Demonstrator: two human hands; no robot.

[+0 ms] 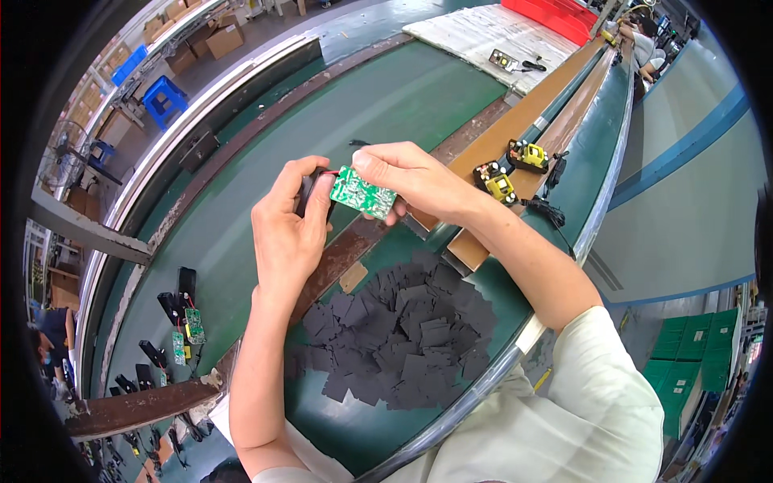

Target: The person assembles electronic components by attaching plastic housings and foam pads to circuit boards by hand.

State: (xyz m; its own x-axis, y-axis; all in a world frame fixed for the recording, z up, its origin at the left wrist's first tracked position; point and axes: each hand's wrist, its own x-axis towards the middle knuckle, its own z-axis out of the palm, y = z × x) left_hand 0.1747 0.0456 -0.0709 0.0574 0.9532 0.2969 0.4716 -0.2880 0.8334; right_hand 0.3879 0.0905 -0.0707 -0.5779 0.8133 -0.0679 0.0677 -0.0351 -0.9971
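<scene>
My right hand (407, 179) pinches a small green circuit board (362, 193) between thumb and fingers, its soldered side facing up. Close beside it, my left hand (291, 221) grips a black plastic casing (310, 190), largely hidden by the fingers. A short red wire runs between casing and board. Below both hands lies a heap of thin black rectangular sheets (403, 338). Right of my right hand, two boards with yellow transformers (498, 183) and black cables sit on the brown rail.
A green conveyor belt (241, 193) curves past on the left, carrying several black casings with boards (185, 318). At the far end are a white surface (463, 36) and a red tray (555, 18). A metal edge (451, 427) borders my bench. Other people work far off.
</scene>
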